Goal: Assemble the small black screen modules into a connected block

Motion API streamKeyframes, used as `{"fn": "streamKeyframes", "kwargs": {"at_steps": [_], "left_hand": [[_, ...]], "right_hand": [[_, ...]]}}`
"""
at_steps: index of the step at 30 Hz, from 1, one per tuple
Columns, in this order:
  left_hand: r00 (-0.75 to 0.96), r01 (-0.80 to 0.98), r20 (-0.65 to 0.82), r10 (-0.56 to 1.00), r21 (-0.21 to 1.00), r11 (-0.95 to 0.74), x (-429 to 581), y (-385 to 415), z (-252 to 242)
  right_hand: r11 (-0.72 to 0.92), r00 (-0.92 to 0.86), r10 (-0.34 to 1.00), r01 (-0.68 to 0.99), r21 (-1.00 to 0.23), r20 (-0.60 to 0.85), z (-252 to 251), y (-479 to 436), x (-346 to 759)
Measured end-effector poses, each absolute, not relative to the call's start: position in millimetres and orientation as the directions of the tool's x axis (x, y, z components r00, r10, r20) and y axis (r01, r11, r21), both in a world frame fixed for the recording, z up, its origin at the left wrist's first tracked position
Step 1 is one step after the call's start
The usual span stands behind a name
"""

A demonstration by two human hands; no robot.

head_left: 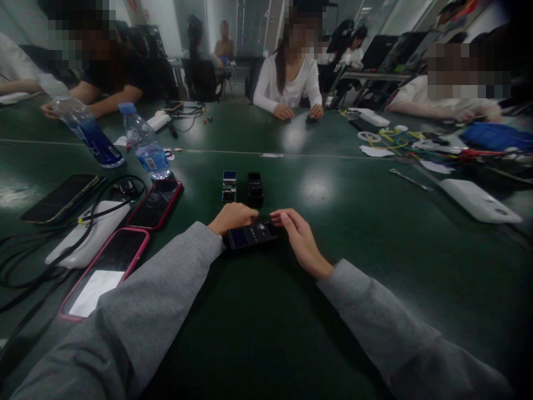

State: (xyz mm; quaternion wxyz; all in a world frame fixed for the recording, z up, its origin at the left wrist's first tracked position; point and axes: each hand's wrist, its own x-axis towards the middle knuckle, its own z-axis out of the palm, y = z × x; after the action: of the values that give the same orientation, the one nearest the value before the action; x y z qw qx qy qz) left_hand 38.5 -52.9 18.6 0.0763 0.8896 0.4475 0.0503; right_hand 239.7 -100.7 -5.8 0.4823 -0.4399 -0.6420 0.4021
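Note:
A small black device with a little screen [250, 235] lies on the dark green table [266, 333] right in front of me. My left hand [233, 217] is curled over its left end, fingers closed on it. My right hand [297, 236] grips its right end, fingertips pressed on the top. Just beyond stand two small parts: a circuit module with a blue screen [229, 186] and a black casing [255, 188].
To my left lie three phones [157, 203] [105, 272] [60, 197], a white power bank [89, 233] with black cables, and two water bottles [145, 141] [87, 129]. A white power strip [478, 201], a metal tool [410, 179] and coloured wires lie right. Other people sit around the table.

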Motion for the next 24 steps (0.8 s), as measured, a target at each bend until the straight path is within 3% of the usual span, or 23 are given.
{"fn": "streamKeyframes", "kwargs": {"at_steps": [6,10,14,20,24], "left_hand": [[0.592,0.794,0.01,0.806,0.168,-0.584,38.9,-50.6,15.2],[0.58,0.802,0.022,0.814,0.159,-0.576,38.8,-51.1,14.5],[0.559,0.821,0.022,0.829,0.122,-0.557,37.9,-51.4,12.7],[0.57,0.815,0.042,0.821,0.103,-0.571,37.5,-51.8,12.6],[0.588,0.799,0.047,0.807,0.119,-0.589,36.6,-52.0,13.8]], "right_hand": [[0.369,-0.13,0.929,0.298,-0.88,0.346,-5.0,-88.7,244.2],[0.567,-0.368,0.82,0.429,-0.703,0.437,-1.3,-69.6,237.6],[0.634,-0.507,0.754,0.399,-0.662,0.416,-5.4,-49.6,227.3],[0.682,-0.495,0.727,0.442,-0.583,0.476,-3.6,-47.7,224.0],[0.633,-0.356,0.768,0.548,-0.546,0.533,2.3,-54.4,225.7]]}}
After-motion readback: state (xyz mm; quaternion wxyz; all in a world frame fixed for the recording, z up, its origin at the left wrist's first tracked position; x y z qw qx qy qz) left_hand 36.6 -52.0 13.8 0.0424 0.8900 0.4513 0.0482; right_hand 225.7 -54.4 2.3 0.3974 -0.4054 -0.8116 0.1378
